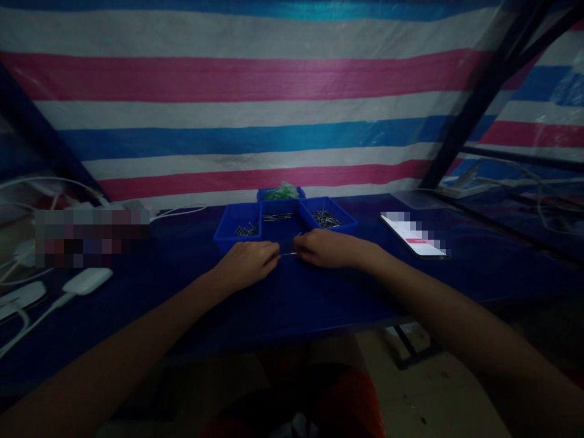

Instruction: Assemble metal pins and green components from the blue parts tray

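Note:
Just above the blue table, my left hand and my right hand face each other, both with closed fingers. A thin metal rod spans the small gap between them, its ends hidden in my fingertips. Behind my left hand stands a blue bin holding small metal pieces. Another blue bin with more metal pieces sits behind my right hand. Between these bins lie several thin metal rods. The exact kind of the small parts is too dim to tell.
A rear blue bin holds green plastic bags. On the right of the table lies a lit phone. White chargers and cables crowd the left. A striped sheet hangs behind, between dark frame posts.

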The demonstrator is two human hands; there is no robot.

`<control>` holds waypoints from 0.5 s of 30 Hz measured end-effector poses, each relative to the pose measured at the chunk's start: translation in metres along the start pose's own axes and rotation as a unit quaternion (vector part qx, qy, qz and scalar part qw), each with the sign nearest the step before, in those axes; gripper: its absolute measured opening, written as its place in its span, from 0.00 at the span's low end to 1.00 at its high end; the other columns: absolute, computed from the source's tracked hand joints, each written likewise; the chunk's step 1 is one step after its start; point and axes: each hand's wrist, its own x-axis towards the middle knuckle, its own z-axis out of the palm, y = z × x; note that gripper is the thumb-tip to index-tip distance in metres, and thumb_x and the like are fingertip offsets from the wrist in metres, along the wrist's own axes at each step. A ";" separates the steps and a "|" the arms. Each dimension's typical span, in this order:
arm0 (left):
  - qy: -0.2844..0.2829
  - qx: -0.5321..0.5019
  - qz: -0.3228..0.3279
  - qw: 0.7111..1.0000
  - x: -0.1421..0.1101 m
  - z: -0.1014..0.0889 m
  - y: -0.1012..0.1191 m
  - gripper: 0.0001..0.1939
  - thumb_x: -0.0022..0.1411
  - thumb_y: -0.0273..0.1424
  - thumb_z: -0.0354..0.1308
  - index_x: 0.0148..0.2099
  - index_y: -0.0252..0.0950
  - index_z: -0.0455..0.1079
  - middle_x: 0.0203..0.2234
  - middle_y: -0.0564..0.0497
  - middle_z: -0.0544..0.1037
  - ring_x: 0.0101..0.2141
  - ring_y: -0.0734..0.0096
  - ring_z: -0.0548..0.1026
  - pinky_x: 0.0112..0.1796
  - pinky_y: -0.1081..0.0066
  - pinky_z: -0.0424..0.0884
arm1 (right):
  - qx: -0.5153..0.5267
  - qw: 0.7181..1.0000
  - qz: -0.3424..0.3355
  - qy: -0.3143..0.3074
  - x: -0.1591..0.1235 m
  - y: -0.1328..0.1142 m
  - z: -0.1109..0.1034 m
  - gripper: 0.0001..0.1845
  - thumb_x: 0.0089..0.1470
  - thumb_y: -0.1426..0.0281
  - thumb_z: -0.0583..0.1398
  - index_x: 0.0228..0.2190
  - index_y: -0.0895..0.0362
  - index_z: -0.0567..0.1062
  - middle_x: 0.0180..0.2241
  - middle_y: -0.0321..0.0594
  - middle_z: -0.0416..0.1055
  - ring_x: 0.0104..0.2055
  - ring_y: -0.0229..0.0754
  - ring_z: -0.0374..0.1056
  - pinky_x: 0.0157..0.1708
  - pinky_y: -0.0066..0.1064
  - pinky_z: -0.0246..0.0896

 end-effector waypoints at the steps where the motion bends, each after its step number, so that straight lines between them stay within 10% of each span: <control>1: 0.001 -0.001 0.000 1.000 0.000 0.000 0.000 0.08 0.61 0.31 0.45 0.32 0.35 0.62 0.25 0.54 0.70 0.26 0.73 0.69 0.25 0.73 0.56 | 0.001 1.000 -0.001 0.000 0.000 0.000 0.000 0.10 0.52 0.71 0.49 0.32 0.60 0.68 0.26 0.42 0.69 0.26 0.37 0.62 0.26 0.29 0.51; 15: -0.012 -0.017 0.008 1.000 0.000 -0.002 0.001 0.05 0.59 0.30 0.47 0.31 0.36 0.62 0.25 0.55 0.70 0.26 0.74 0.68 0.25 0.74 0.56 | 0.011 1.000 0.008 -0.008 0.001 -0.001 -0.001 0.06 0.49 0.72 0.52 0.31 0.59 0.67 0.25 0.40 0.68 0.25 0.36 0.61 0.24 0.28 0.50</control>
